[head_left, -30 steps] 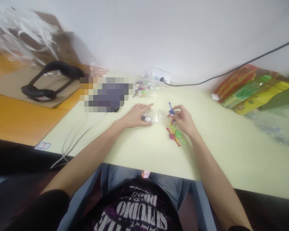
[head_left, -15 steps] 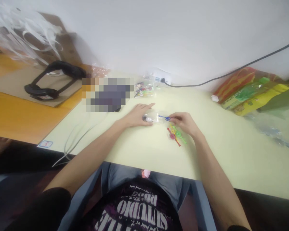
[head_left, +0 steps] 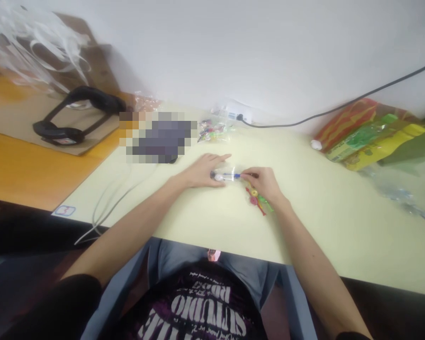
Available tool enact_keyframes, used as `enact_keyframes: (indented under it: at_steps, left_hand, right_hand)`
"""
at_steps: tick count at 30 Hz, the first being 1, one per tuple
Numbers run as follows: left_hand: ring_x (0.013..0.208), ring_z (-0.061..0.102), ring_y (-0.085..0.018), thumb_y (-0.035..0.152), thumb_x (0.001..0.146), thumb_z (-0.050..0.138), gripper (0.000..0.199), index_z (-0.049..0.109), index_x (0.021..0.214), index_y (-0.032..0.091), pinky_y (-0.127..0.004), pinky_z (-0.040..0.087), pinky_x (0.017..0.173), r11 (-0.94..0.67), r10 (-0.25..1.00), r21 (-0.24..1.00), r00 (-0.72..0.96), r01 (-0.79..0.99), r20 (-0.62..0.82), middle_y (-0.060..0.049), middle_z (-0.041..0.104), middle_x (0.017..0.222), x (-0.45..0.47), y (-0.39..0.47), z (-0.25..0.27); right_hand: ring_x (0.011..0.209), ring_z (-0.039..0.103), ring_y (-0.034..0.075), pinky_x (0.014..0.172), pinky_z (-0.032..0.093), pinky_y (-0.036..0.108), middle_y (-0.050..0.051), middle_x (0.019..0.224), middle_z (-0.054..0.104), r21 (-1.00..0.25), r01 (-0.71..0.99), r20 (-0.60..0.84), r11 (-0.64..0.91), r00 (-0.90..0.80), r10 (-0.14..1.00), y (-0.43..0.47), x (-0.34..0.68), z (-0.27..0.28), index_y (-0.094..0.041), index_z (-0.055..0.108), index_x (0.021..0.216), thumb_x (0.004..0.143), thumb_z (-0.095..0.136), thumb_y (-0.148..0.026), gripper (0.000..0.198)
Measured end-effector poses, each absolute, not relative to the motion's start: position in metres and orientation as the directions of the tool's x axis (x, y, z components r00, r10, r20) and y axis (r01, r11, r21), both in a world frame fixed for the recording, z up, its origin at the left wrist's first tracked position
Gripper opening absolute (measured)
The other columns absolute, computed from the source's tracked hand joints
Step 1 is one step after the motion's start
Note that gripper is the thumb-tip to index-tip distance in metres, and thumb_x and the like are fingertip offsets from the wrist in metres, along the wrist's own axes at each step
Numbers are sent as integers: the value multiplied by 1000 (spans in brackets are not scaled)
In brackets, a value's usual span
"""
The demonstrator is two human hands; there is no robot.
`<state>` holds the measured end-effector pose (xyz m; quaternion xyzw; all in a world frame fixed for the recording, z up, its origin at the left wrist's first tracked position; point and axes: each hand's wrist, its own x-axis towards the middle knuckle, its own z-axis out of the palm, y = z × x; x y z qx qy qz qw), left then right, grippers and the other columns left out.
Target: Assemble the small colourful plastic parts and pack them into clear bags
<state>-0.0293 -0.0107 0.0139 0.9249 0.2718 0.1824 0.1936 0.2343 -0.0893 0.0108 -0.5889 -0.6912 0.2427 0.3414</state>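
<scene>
My left hand (head_left: 202, 171) rests on the table, curved around the closed end of a small clear plastic bag (head_left: 230, 171); one finger stretches out past it. Inside the bag, by that palm, lies a small white and dark piece (head_left: 218, 176) that I cannot make out. Pinched in my right hand (head_left: 265, 182) is a thin blue plastic piece (head_left: 234, 175), its long end inside the bag. Just below that hand, loose on the table, are small plastic pieces of the same sort: a red one (head_left: 253, 201), a yellow one (head_left: 254, 193) and a green one (head_left: 268, 205), partly covered.
Behind my hands lies a clear bag of colourful pieces (head_left: 214, 131), near a power strip (head_left: 241, 113). A blurred-out dark object (head_left: 163, 141) and white cables (head_left: 115, 203) are to the left. Bright packages (head_left: 368, 137) and crumpled plastic (head_left: 400, 193) are on the right.
My right hand has moved left, sliding the blue plastic piece deeper into the clear bag. The left hand has stayed almost in place around the bag.
</scene>
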Motion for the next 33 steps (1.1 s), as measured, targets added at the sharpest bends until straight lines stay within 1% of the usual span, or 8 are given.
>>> enact_keyframes:
  at_steps: [6, 11, 14, 19, 23, 27, 30, 33]
  left_hand:
    - [132, 49, -34, 55, 79, 77, 98, 32, 162, 29, -48, 34, 117, -775, 572, 462, 788, 431, 227, -10, 59, 142, -28, -12, 14]
    - [133, 48, -34, 55, 81, 76, 96, 32, 162, 28, -48, 34, 117, -777, 567, 460, 795, 429, 217, -10, 58, 143, -26, -13, 15]
    - [133, 48, -33, 54, 80, 77, 97, 32, 161, 27, -47, 34, 118, -780, 563, 460, 797, 425, 219, -10, 59, 143, -25, -13, 15]
    - [133, 48, -33, 54, 81, 76, 96, 32, 161, 27, -47, 34, 118, -777, 569, 460, 792, 430, 222, -10, 59, 142, -25, -12, 14]
    - [133, 49, -33, 54, 81, 76, 96, 32, 162, 28, -47, 34, 118, -773, 579, 461, 783, 437, 229, -10, 59, 142, -26, -12, 13]
    - [133, 49, -33, 54, 81, 76, 96, 31, 162, 29, -48, 34, 117, -766, 584, 469, 780, 439, 224, -10, 58, 143, -26, -12, 14]
    - [133, 49, -33, 54, 80, 76, 97, 31, 162, 28, -47, 33, 118, -766, 582, 473, 782, 435, 224, -9, 58, 143, -25, -12, 14]
    - [134, 48, -33, 53, 80, 76, 96, 31, 162, 29, -47, 33, 119, -765, 581, 477, 783, 433, 222, -9, 58, 144, -25, -12, 13]
  right_hand:
    - [62, 58, 17, 65, 44, 31, 4, 75, 75, -688, 705, 212, 172, -32, 977, -88, 234, 13, -21, 78, 82, 86, 70, -43, 24]
    - [57, 55, 16, 60, 38, 29, 1, 61, 66, -647, 750, 219, 138, 10, 976, -87, 239, 16, -20, 74, 77, 86, 70, -50, 32]
    - [56, 53, 15, 60, 37, 29, 0, 58, 63, -643, 754, 216, 136, 8, 976, -87, 241, 16, -19, 74, 78, 87, 69, -51, 33]
    - [66, 62, 18, 68, 43, 30, 3, 74, 73, -648, 740, 230, 179, -34, 973, -87, 244, 17, -20, 76, 89, 91, 61, -35, 21]
    - [72, 67, 20, 73, 46, 31, 3, 81, 75, -637, 747, 225, 192, -58, 973, -87, 248, 19, -22, 75, 98, 90, 56, -24, 21]
    - [69, 67, 20, 74, 47, 33, 2, 80, 76, -648, 742, 248, 170, -5, 969, -88, 251, 21, -23, 74, 92, 88, 60, -25, 14]
    - [75, 67, 22, 79, 49, 36, 4, 86, 77, -644, 744, 322, 179, 52, 945, -88, 252, 23, -23, 76, 84, 88, 66, -30, 13]
    - [82, 67, 24, 77, 49, 37, 7, 96, 77, -651, 726, 373, 222, 52, 926, -84, 252, 23, -23, 77, 81, 86, 70, -34, 14]
